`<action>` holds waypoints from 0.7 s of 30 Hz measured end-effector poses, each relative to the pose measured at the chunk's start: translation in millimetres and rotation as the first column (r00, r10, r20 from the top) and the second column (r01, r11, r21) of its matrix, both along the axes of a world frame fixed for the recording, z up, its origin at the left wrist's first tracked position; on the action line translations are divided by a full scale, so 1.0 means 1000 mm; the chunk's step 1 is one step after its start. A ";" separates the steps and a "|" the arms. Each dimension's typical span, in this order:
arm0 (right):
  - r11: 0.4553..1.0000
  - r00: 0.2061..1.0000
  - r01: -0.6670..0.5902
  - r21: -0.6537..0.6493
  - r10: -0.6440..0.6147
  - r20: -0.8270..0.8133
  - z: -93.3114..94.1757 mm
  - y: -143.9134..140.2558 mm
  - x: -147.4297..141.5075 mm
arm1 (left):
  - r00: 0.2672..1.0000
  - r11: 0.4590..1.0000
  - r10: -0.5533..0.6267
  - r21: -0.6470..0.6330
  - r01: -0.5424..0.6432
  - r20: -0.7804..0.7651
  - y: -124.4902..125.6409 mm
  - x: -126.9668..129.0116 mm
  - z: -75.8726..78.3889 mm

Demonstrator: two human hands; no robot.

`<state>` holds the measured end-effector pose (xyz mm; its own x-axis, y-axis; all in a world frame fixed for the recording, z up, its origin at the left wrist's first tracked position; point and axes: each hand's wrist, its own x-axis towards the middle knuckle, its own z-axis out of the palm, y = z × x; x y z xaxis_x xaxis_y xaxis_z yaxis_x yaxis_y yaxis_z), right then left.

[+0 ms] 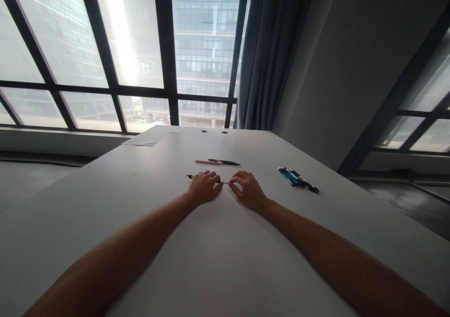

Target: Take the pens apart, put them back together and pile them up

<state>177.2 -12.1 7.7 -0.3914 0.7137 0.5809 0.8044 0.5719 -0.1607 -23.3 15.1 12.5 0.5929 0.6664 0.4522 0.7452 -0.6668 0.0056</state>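
My left hand is closed around a slim yellow-and-black pen, whose one end sticks out to the left of the hand. Between the two hands runs a thin dark rod, in line with the pen. My right hand pinches the rod's right end with thumb and forefinger. Whether the rod is a refill or a lead is too small to tell. Just beyond my hands lie an orange pencil and a dark pen, side by side.
On the right of the white table lies a bunch of several blue, green and black pens. Paper sheets rest at the far left. Two dark round discs are at the far edge, before the windows and a blue curtain.
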 end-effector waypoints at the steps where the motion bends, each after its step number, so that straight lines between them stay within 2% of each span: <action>1: 1.000 1.000 -0.001 -0.004 0.001 -0.003 0.000 0.000 0.000 | 1.000 1.000 -0.002 -0.002 0.002 0.000 0.000 0.000 0.000; 9: 0.999 0.999 0.039 -0.006 -0.039 -0.011 0.000 0.002 0.003 | 1.000 1.000 0.018 0.026 -0.018 -0.003 0.002 0.000 -0.003; 15: 0.992 0.991 0.124 -0.034 -0.126 -0.036 0.000 0.007 0.018 | 0.991 0.990 0.130 0.051 -0.131 0.006 0.004 -0.001 -0.005; 21: 0.979 0.979 0.199 -0.042 -0.200 -0.027 -0.001 0.011 0.026 | 0.962 0.962 0.274 -0.003 -0.274 0.023 0.008 -0.004 -0.005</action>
